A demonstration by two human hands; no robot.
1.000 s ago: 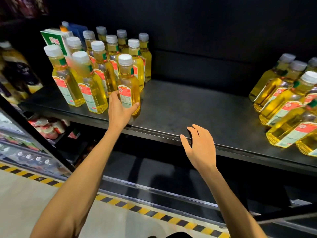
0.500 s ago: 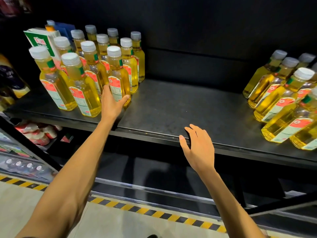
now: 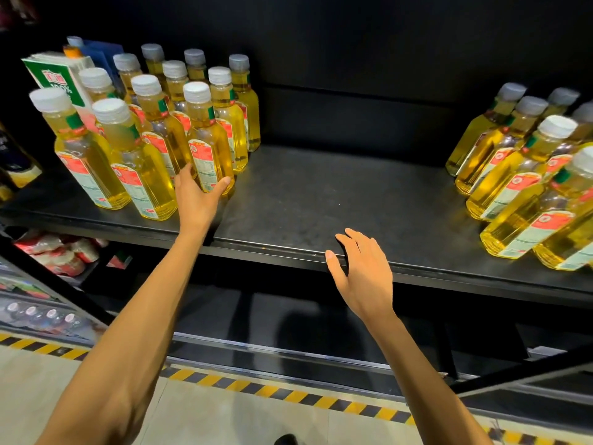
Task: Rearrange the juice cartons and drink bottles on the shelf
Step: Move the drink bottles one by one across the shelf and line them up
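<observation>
yellow drink fills the white-capped bottle [image 3: 208,146] that stands upright at the front right corner of the left cluster [image 3: 128,149] on the dark metal shelf [image 3: 321,194]. the left hand [image 3: 199,200] grips its base, thumb on the right side, fingers on the left. the right hand [image 3: 364,271] holds nothing, fingers relaxed and spread at the shelf's front edge. a green juice carton [image 3: 54,81] stands behind the cluster, and another group of bottles [image 3: 513,175] stands well apart at the right.
</observation>
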